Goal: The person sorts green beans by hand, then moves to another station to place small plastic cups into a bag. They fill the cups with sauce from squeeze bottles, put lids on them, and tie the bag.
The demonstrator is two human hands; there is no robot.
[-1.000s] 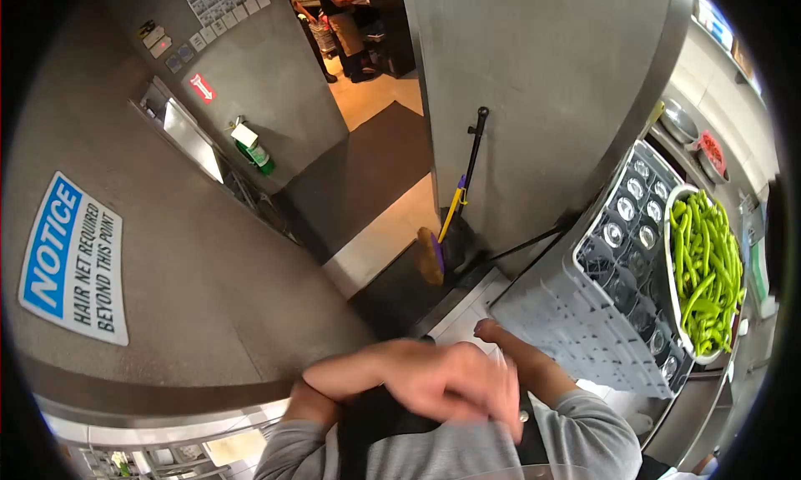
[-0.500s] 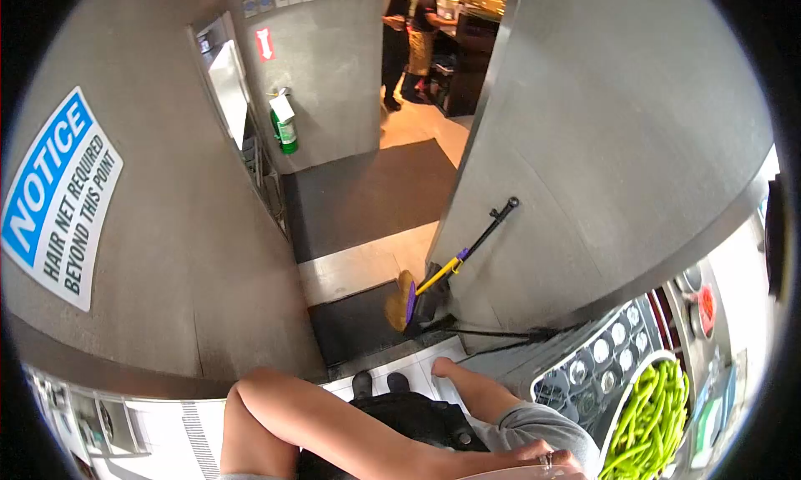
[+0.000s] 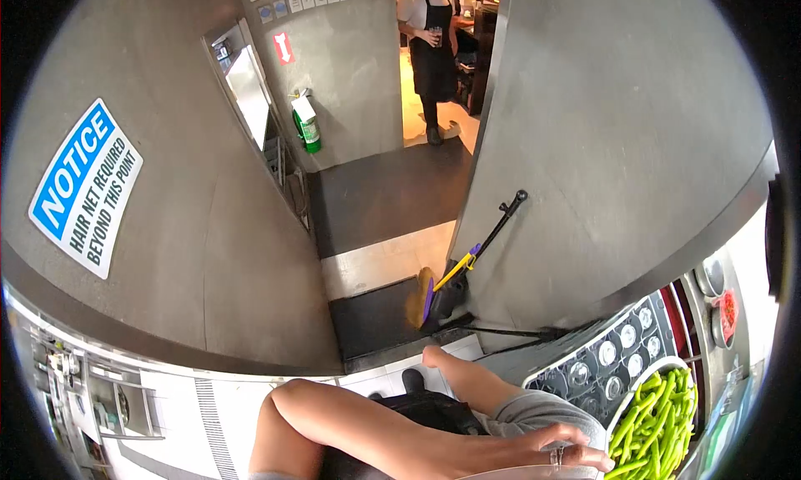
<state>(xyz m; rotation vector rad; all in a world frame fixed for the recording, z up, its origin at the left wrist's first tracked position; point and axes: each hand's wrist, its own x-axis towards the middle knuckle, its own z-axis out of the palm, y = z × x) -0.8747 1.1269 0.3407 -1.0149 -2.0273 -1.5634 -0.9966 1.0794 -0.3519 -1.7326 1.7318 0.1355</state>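
Two arms: both sat low in the view, crossed in front of a black apron point(image 3: 417, 413).
Left hand point(image 3: 571, 453): it lay at the bottom edge, fingers point(image 3: 602, 461) spread over a clear rim point(image 3: 517, 473), ring point(image 3: 555, 457) showing. The hand was loose, clasping nothing I could see.
Right arm point(image 3: 471, 381): it ran from a grey sleeve point(image 3: 542, 412) to a rounded end just above the shoes point(image 3: 413, 380). The right hand could not be made out, so I cannot tell its grip.
Beans point(image 3: 663, 422): they were heaped in a white tray point(image 3: 622, 397) at the near right corner of the rack point(image 3: 596, 359), close to the left fingertips but apart.
Change, hands: a second back they were bunched together at the chest. Half a second back only knuckles and ring peeked in. Now the whole left hand was in view, fingers out toward the tray.
Change, doorway: a person point(image 3: 434, 46) in a dark apron had come forward to the far edge of the mat point(image 3: 392, 188), cup in hand.
Unmoved: the broom point(image 3: 450, 284) leaned on the wall and the sign point(image 3: 83, 188) hung where it was.
Reading: the hands had parted and the beans looked untouched.
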